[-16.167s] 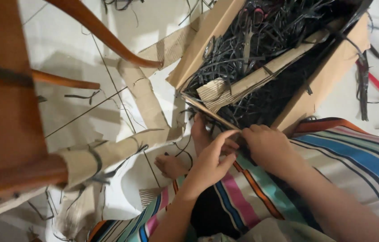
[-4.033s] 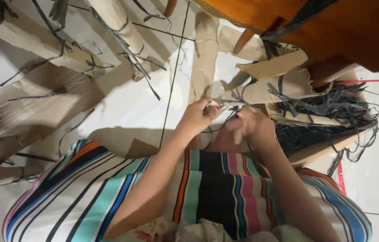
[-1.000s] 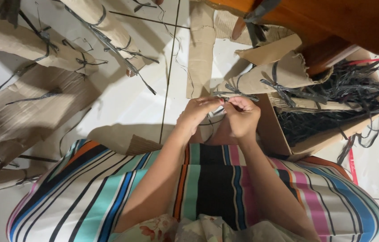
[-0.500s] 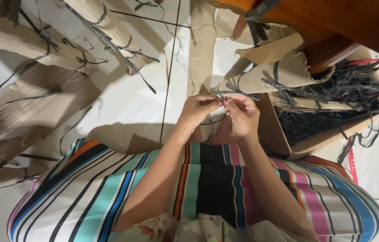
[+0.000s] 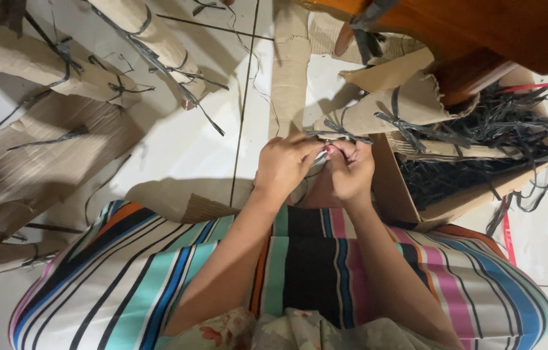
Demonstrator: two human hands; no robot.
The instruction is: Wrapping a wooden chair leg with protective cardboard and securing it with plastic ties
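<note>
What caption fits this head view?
Both hands, left and right, pinch a dark strip beside a rolled cardboard piece.

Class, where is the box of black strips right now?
In the head view, the box sits on the floor at right, beside the right hand, under the wooden chair.

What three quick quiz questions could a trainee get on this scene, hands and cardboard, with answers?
1. True or false: both hands pinch a dark strip.
2. What fills the cardboard box? A) dark strips B) bottles
3. What lies on the white tiled floor at upper left?

Key:
1. True; left hand and right hand meet on it.
2. A.
3. Rolled cardboard bundles tied with dark strips.
</note>
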